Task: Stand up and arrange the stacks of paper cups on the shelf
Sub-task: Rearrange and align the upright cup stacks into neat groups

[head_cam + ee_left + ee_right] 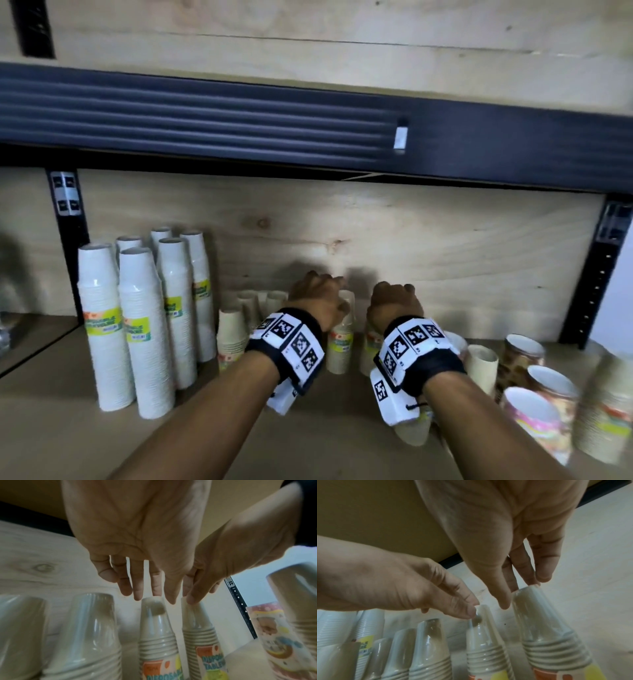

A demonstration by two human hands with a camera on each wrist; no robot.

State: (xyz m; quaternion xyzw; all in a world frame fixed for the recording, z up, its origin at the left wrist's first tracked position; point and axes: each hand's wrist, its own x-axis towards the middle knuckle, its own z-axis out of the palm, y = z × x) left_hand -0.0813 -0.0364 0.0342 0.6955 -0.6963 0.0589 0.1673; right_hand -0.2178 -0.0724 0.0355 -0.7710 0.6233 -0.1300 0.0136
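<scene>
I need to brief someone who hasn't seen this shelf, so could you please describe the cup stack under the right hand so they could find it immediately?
Start from the tall white cup stacks at the shelf's left end and move right past the short beige stacks. The stack under the right hand is the second of two wrapped beige stacks with orange-and-yellow labels; only this one has right-hand fingertips on its top.

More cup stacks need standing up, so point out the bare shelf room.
Bare board lies in front of the tall white stacks, left of the left forearm, and between both forearms near the shelf edge. Crowded: the beige stacks around the hands and the patterned stacks right.
</scene>
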